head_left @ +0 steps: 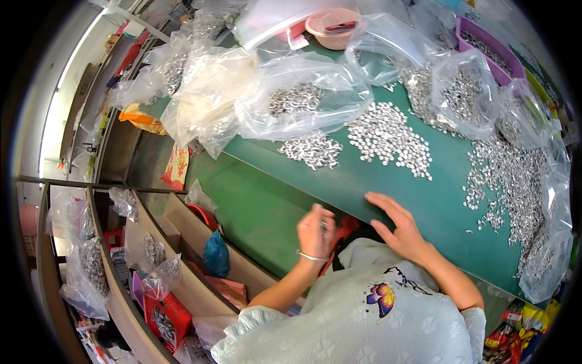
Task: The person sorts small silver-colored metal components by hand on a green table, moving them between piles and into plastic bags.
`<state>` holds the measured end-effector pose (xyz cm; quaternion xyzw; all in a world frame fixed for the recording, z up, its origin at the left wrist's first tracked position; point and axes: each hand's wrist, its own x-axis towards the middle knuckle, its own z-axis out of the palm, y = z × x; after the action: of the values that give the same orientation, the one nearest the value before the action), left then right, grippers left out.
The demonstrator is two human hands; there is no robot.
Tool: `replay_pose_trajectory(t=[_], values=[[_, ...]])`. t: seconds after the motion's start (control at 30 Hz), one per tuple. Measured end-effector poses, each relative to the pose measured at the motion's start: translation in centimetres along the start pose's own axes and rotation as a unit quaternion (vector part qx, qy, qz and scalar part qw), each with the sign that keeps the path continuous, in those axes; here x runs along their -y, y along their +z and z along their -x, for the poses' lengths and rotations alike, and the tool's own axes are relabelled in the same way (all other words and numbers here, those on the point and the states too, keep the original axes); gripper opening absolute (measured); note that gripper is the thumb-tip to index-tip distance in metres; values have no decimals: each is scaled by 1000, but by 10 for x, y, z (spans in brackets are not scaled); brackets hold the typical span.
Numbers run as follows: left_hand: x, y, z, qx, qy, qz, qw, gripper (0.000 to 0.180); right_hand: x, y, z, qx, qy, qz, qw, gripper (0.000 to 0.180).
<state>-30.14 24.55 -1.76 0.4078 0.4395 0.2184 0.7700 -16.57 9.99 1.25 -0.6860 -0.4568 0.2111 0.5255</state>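
My left hand [314,235] is closed just off the table's near edge, with a bracelet on its wrist. A bit of silvery metal shows between its curled fingers; its exact kind is too small to tell. Over the near edge of the green table [339,179] my right hand [397,229] is spread, thumb apart from the fingers, holding nothing. Beyond the hands lie a small heap of silver metal links [312,150] and a wider spread of small silver metal pieces [389,141].
A clear plastic bag [345,100] of metal links lies behind the heaps. At right spreads a large pile of metal parts [515,188]. A purple basket [467,30] and a pink bowl [321,39] stand at the back. Shelves [176,267] with bagged parts are at left.
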Motion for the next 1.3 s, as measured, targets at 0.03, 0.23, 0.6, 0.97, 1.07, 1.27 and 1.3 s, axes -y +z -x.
replay_pose_trajectory(t=[0.03,0.23,0.6,0.97,1.07,1.27,1.3], values=[[-18,-2,-14,-63,72,20,995,36,-1,7,-16,-1,-1,-1,1000,42],[-66,-21,-144,-124,329,142,925,31,-35,62,-111,-43,-40,124,990,49],[-81,-25,-183,-43,419,-238,875,26,-55,89,-164,-80,-34,148,985,45],[-111,-38,-171,-7,468,-421,777,14,-62,85,-170,-131,-47,123,983,29],[-125,-42,-191,40,503,-478,719,16,-60,87,-171,-131,-53,125,982,29],[-132,-39,-199,65,435,-526,728,19,-63,87,-169,-121,-61,142,981,30],[-134,-39,-200,69,431,-529,727,20,-63,87,-170,-129,-67,143,979,30]])
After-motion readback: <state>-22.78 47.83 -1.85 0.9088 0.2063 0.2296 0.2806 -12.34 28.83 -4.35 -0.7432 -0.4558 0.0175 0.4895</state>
